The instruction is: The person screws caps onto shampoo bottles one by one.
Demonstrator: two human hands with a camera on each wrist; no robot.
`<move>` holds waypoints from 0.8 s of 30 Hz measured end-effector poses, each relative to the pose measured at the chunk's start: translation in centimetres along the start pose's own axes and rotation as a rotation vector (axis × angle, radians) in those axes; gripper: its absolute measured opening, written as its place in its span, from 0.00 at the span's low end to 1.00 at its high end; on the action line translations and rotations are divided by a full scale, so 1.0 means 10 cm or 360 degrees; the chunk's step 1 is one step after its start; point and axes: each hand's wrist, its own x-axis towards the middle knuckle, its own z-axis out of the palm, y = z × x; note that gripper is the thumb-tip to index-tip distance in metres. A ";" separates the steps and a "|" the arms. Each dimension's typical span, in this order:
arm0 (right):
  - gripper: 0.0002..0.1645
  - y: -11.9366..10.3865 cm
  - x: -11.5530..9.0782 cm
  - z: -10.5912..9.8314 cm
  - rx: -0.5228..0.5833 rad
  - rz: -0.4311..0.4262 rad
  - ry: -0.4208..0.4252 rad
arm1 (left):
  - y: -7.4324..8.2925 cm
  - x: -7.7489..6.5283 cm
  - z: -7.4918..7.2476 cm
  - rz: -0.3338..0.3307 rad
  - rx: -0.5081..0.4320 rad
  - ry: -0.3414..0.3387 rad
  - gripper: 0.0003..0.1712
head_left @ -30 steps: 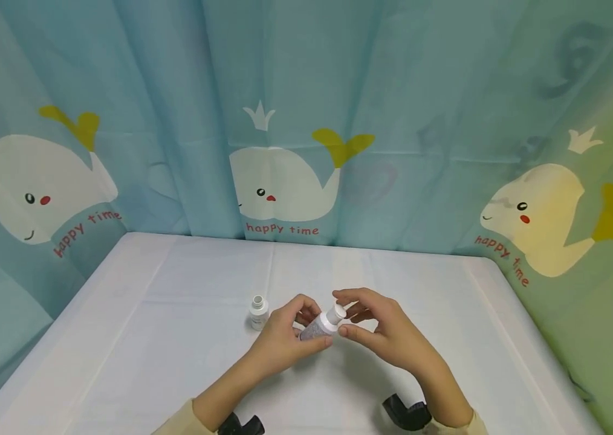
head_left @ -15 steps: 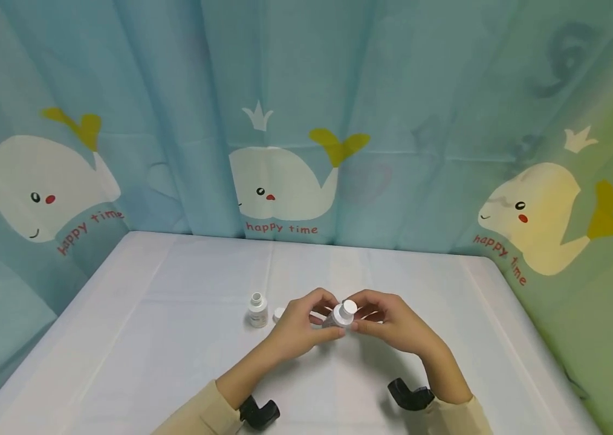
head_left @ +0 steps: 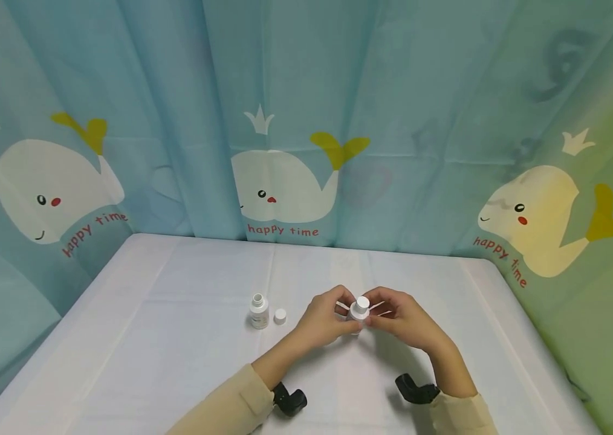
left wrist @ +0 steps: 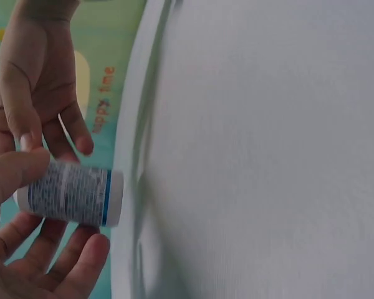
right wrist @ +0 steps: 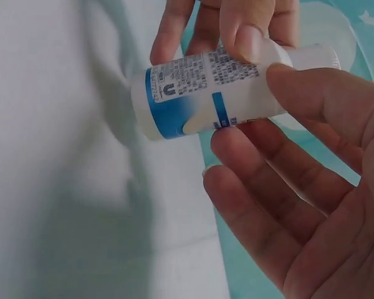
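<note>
A small white bottle (head_left: 358, 313) with a white cap (head_left: 362, 302) is held up between both hands over the table. My left hand (head_left: 327, 319) grips its body, thumb on one side and fingers on the other. From the opposite side my right hand (head_left: 408, 319) pinches the bottle near its shoulder, just below the cap. In the right wrist view the bottle's label (right wrist: 181, 93) shows blue bands and fine print, and the cap points right. The left wrist view shows densely printed text and a blue stripe near the base of the bottle (left wrist: 71, 194).
On the white table (head_left: 192, 278) a second white bottle (head_left: 259, 314) stands upright without a cap, to the left of my hands. Beside it lies a loose white cap (head_left: 280, 316). A blue whale-print curtain (head_left: 426, 109) hangs behind the table.
Both hands have come together on the bottle, which has moved right and turned more upright. As the left hand shifted right, the loose cap came into view on the table.
</note>
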 end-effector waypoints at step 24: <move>0.20 0.07 -0.01 -0.02 -0.0108 0.0103 0.0067 | -0.06 0.05 0.05 -0.0038 0.0037 0.0029 0.24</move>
